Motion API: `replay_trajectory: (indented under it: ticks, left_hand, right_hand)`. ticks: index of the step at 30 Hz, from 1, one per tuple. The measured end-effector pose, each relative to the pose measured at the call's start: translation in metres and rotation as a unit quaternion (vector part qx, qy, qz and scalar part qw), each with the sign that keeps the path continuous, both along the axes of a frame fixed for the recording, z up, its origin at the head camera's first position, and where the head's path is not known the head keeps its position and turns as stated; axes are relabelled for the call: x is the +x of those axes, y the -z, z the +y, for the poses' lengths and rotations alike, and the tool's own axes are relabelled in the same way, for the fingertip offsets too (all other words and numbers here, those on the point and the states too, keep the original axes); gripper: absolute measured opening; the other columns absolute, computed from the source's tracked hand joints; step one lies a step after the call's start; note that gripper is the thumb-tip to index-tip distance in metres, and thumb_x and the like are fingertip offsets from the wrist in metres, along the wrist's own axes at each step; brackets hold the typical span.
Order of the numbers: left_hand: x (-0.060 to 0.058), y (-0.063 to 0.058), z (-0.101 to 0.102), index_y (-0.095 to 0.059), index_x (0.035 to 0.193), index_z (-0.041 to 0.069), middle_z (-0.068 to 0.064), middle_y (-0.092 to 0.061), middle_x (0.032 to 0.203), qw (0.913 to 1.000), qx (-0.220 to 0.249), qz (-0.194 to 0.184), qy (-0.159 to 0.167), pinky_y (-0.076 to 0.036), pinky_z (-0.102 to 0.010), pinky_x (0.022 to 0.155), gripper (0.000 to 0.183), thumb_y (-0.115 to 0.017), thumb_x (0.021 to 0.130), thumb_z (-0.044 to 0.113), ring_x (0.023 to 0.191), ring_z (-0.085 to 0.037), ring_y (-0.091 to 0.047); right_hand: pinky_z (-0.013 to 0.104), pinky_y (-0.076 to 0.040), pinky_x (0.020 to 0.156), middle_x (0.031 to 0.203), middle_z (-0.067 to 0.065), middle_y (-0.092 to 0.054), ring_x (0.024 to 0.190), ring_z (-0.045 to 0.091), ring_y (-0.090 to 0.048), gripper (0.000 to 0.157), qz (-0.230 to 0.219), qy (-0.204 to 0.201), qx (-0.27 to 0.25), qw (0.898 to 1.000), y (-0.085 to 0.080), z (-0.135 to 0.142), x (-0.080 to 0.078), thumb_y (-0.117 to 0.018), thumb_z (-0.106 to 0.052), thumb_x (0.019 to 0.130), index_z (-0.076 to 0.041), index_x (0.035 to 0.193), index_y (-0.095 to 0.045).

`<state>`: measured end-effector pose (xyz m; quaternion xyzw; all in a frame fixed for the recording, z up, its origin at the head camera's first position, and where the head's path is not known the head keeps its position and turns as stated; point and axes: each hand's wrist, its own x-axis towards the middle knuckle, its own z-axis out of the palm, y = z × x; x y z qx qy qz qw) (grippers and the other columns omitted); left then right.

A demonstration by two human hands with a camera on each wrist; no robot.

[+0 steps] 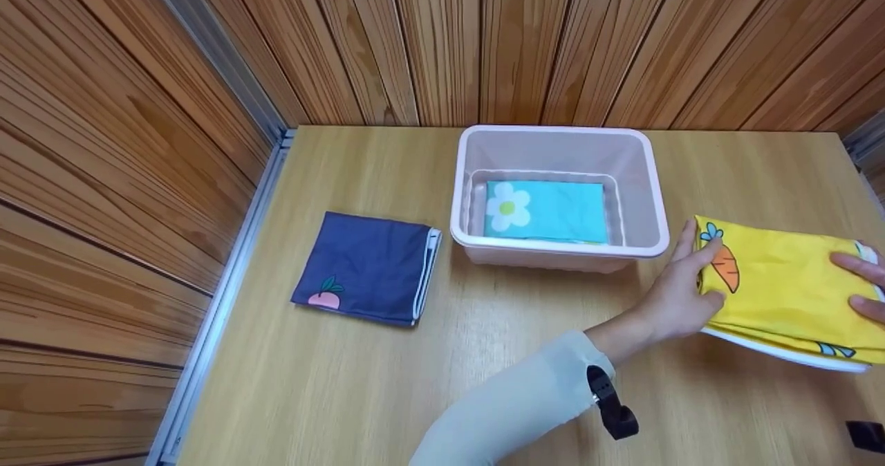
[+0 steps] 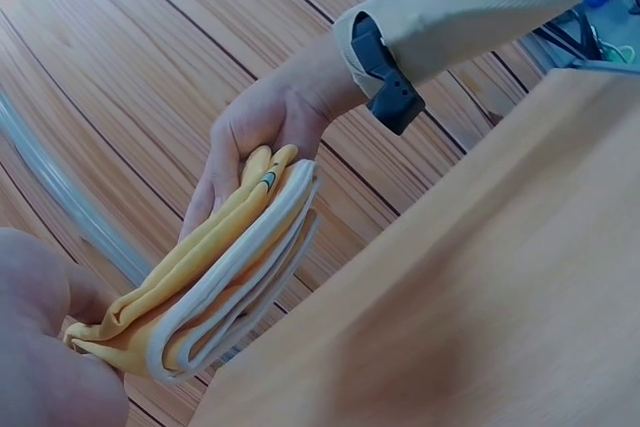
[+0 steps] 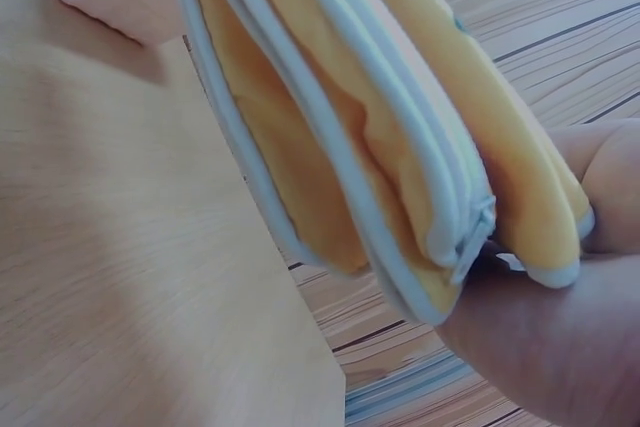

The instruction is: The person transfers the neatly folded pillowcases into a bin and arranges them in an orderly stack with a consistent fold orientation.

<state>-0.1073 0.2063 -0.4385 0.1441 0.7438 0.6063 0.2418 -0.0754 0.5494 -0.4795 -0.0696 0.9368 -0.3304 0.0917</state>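
A folded yellow cloth (image 1: 788, 279) with a carrot print and white edging is held above the table at the right. My left hand (image 1: 681, 293) grips its left edge, with the thumb underside hidden in part. At the opposite edge, my right hand (image 1: 864, 290) holds the cloth, cut off by the frame in the head view. The left wrist view shows the stacked folds of the yellow cloth (image 2: 210, 277) between both hands. In the right wrist view, loose layers of the cloth (image 3: 330, 127) hang from the right hand (image 3: 570, 337).
A pale pink plastic bin (image 1: 560, 252) stands at the back middle, with a folded turquoise flower-print cloth (image 1: 560, 210) on its floor. Left of it lies a folded navy cloth (image 1: 366, 265) with a pink fruit print. Wood-patterned walls (image 1: 442, 44) border the table (image 1: 359, 390).
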Motion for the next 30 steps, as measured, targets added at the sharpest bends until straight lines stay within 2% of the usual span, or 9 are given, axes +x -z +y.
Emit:
replay_trajectory:
  ticks: [3,7,10,13,16,19,23,26,30]
  left_hand:
    - [0.000,-0.003,-0.001,-0.038,0.158,0.023,0.020,-0.002,0.168,1.0000,0.006,-0.001,-0.002,-0.035,-0.005,0.100,0.072,-0.066,0.095,0.000,0.148,0.004,-0.018]
    - [0.000,-0.008,-0.004,-0.039,0.157,0.020,0.017,-0.003,0.168,0.9998,0.007,0.018,-0.003,-0.033,-0.005,0.102,0.071,-0.067,0.095,0.000,0.149,0.002,-0.017]
    - [-0.001,-0.012,-0.008,-0.038,0.157,0.017,0.015,-0.003,0.169,0.9993,0.024,0.028,0.000,-0.034,-0.005,0.100,0.072,-0.066,0.094,-0.003,0.149,0.002,-0.016]
    - [-0.001,-0.014,-0.011,-0.038,0.157,0.014,0.013,-0.004,0.169,0.9988,0.039,0.030,0.001,-0.035,-0.005,0.099,0.072,-0.065,0.093,-0.005,0.149,0.001,-0.016]
    - [-0.002,-0.017,-0.013,-0.038,0.157,0.016,0.013,-0.005,0.169,0.9990,0.035,0.026,-0.003,-0.034,-0.005,0.100,0.072,-0.066,0.094,-0.004,0.149,0.001,-0.016]
    - [-0.003,-0.020,-0.015,-0.039,0.157,0.016,0.012,-0.006,0.169,0.9991,0.027,0.032,-0.008,-0.031,-0.006,0.104,0.071,-0.067,0.094,-0.003,0.150,0.000,-0.016]
    - [-0.003,-0.022,-0.018,-0.039,0.157,0.016,0.012,-0.007,0.169,0.9991,0.027,0.032,-0.010,-0.030,-0.006,0.105,0.071,-0.067,0.094,-0.003,0.151,-0.001,-0.016]
    - [-0.003,-0.024,-0.020,-0.040,0.157,0.018,0.014,-0.007,0.169,0.9992,0.029,0.025,-0.014,-0.032,-0.006,0.103,0.071,-0.067,0.094,-0.002,0.150,0.000,-0.016]
    - [-0.003,-0.025,-0.024,-0.039,0.157,0.018,0.016,-0.006,0.168,0.9987,0.048,0.013,-0.014,-0.036,-0.006,0.101,0.072,-0.066,0.094,-0.004,0.150,0.000,-0.016]
  right_hand:
    - [0.000,-0.035,0.079,0.136,-0.042,-0.018,0.099,-0.025,-0.036,0.081,-0.015,0.007,-0.023,1.000,0.003,0.007,-0.002,-0.056,-0.005,0.102,-0.059,0.154,-0.025]
    - [0.010,-0.050,0.071,0.126,-0.037,-0.035,0.091,-0.012,-0.059,0.077,-0.065,0.021,-0.108,0.992,0.008,0.017,-0.005,-0.048,0.003,0.104,-0.045,0.159,-0.027]
    - [0.009,-0.049,0.072,0.127,-0.036,-0.037,0.092,-0.012,-0.059,0.079,-0.047,0.007,-0.108,0.993,0.006,0.014,-0.006,-0.048,0.006,0.102,-0.046,0.159,-0.029]
    - [0.000,-0.037,0.080,0.136,-0.041,-0.028,0.103,-0.023,-0.043,0.082,0.001,-0.014,-0.042,0.999,-0.003,0.005,-0.006,-0.054,0.002,0.100,-0.050,0.157,-0.028]
    - [-0.001,-0.033,0.080,0.133,-0.044,-0.026,0.102,-0.023,-0.040,0.079,-0.006,-0.009,-0.020,1.000,-0.013,-0.002,-0.005,-0.054,-0.004,0.102,-0.053,0.157,-0.026]
    - [-0.001,-0.026,0.083,0.158,-0.015,-0.028,0.110,-0.015,-0.039,0.076,-0.024,-0.002,0.025,0.999,-0.020,-0.006,-0.006,-0.053,-0.014,0.105,-0.054,0.158,-0.018]
    - [0.001,-0.019,0.080,0.155,0.038,-0.016,0.112,-0.017,-0.019,0.075,-0.016,-0.003,0.082,0.997,-0.025,-0.009,-0.008,-0.055,-0.024,0.105,-0.060,0.156,-0.013]
    - [0.000,-0.020,0.084,0.166,0.010,-0.019,0.104,-0.024,-0.019,0.074,-0.017,0.004,0.049,0.999,-0.024,-0.010,-0.008,-0.055,-0.020,0.105,-0.058,0.156,-0.018]
    - [0.004,-0.042,0.075,0.142,-0.041,-0.025,0.092,-0.016,-0.054,0.073,-0.045,0.016,-0.059,0.997,-0.027,-0.016,-0.008,-0.050,-0.009,0.106,-0.063,0.150,-0.029]
